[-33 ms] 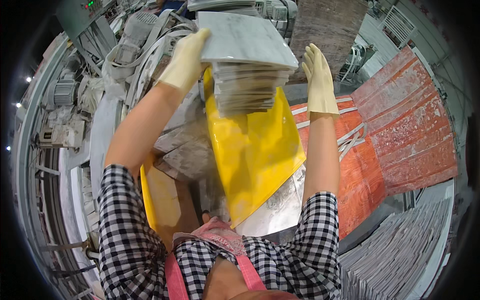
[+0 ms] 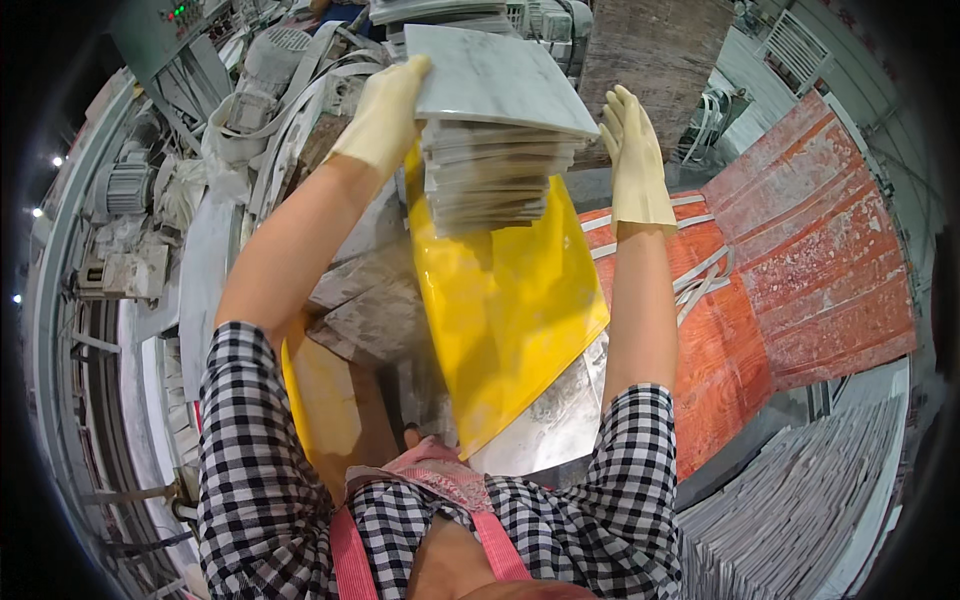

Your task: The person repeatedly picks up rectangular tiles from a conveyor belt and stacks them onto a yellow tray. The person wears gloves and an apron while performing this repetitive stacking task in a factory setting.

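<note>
At the top of a stack of tiles (image 2: 485, 185) lies a square grey-white marble tile (image 2: 500, 80) with a glossy, veined face. My left hand (image 2: 385, 115), in a cream rubber glove, grips its left edge with the thumb along the near corner; the other fingers are partly hidden. Opposite, my right hand (image 2: 637, 165), gloved alike, is held upright with its fingers stretched out. It is beside the tile's right corner; whether it touches I cannot tell. A yellow sheet (image 2: 515, 320) drapes below the stack toward me.
Machinery with a motor (image 2: 128, 186) lines the left. A worn red-orange panel (image 2: 715, 330) with pale straps is on the right, above many thin slabs (image 2: 800, 490) packed on edge. A brown board (image 2: 650, 60) stands at the back. More stacked tiles (image 2: 440, 12) are behind the stack.
My left hand has shifted slightly to the right, and the top tile has slid a little right with it. My right hand is almost where it was.
</note>
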### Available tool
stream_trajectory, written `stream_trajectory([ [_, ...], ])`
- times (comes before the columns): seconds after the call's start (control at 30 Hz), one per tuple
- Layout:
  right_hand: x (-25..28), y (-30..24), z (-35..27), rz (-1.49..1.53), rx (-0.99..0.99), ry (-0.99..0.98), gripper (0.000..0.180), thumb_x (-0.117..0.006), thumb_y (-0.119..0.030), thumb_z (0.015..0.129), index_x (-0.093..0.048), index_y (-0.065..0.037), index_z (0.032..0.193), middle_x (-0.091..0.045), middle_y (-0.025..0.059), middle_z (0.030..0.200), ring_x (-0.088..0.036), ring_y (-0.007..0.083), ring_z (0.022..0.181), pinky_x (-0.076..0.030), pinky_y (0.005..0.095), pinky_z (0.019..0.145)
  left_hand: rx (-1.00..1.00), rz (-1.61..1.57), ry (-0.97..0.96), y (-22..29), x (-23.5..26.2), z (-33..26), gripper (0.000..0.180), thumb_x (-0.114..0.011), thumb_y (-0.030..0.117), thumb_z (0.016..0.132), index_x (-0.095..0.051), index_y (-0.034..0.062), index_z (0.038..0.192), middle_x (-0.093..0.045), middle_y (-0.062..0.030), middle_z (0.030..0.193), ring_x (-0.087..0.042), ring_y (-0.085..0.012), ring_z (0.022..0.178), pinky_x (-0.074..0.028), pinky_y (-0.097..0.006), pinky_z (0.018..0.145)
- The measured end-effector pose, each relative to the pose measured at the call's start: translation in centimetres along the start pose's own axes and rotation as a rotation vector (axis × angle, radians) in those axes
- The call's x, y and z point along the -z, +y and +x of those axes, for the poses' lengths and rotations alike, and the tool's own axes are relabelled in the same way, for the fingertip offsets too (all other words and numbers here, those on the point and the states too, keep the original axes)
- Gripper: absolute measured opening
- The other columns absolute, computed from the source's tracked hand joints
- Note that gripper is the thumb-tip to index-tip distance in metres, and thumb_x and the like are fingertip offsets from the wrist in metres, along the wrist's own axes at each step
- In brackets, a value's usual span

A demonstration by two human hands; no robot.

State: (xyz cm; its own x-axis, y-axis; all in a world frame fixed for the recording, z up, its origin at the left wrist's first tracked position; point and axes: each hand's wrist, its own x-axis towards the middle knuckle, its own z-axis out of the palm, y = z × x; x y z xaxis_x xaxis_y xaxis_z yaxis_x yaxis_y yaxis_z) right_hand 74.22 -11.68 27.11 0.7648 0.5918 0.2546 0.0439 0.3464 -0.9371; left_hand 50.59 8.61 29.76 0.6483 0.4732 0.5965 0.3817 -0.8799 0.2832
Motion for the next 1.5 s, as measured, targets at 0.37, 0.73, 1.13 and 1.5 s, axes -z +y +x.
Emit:
stream_trajectory([
  [0.37,-3.2,3.6,3.2,-0.378,0.144,-0.032,0.048,-0.067,-0.035,0.094,-0.070,-0.003,0.130,-0.074,0.0156,0.127,-0.069,0.0263,0.120,-0.050,0.0345,0.101,0.481,-0.346,-0.456,-2.6,1.5,4.8,0.043,-0.051,0.037,0.105,-0.070,-0.0019,0.106,-0.072,-0.0134,0.080,-0.067,-0.0203,0.073,-0.055,-0.033,0.069],
  [0.73,-3.7,2.0,1.4,-0.290,-0.038,-0.063,0.042,-0.062,-0.025,0.103,-0.065,-0.001,0.138,-0.068,0.0092,0.133,-0.064,0.0175,0.117,-0.050,0.0318,0.098,0.897,-0.824,-0.037,-16.0,12.3,-21.1,0.036,-0.054,0.031,0.108,-0.064,-0.0042,0.112,-0.067,-0.0085,0.083,-0.059,-0.0122,0.065,-0.048,-0.026,0.059],
  [1.13,-8.8,-4.1,-9.3,-0.419,0.479,-0.043,0.042,-0.050,-0.027,0.112,-0.057,-0.002,0.146,-0.055,0.0149,0.152,-0.052,0.0254,0.139,-0.041,0.0385,0.116,1.385,-0.092,0.402,-24.0,21.3,-59.4,0.035,-0.058,0.026,0.101,-0.070,-0.0001,0.122,-0.073,-0.0090,0.100,-0.065,-0.0151,0.079,-0.055,-0.031,0.074],
  [1.5,-4.4,11.1,-27.1,-0.619,-0.199,-0.448,0.045,-0.053,-0.021,0.110,-0.052,0.004,0.148,-0.057,0.0176,0.149,-0.052,0.0254,0.139,-0.037,0.0355,0.118,1.466,-0.766,0.817,-19.3,18.8,-56.3,0.030,-0.060,0.021,0.101,-0.064,-0.0037,0.119,-0.073,-0.0143,0.102,-0.072,-0.0184,0.085,-0.060,-0.031,0.074],
])
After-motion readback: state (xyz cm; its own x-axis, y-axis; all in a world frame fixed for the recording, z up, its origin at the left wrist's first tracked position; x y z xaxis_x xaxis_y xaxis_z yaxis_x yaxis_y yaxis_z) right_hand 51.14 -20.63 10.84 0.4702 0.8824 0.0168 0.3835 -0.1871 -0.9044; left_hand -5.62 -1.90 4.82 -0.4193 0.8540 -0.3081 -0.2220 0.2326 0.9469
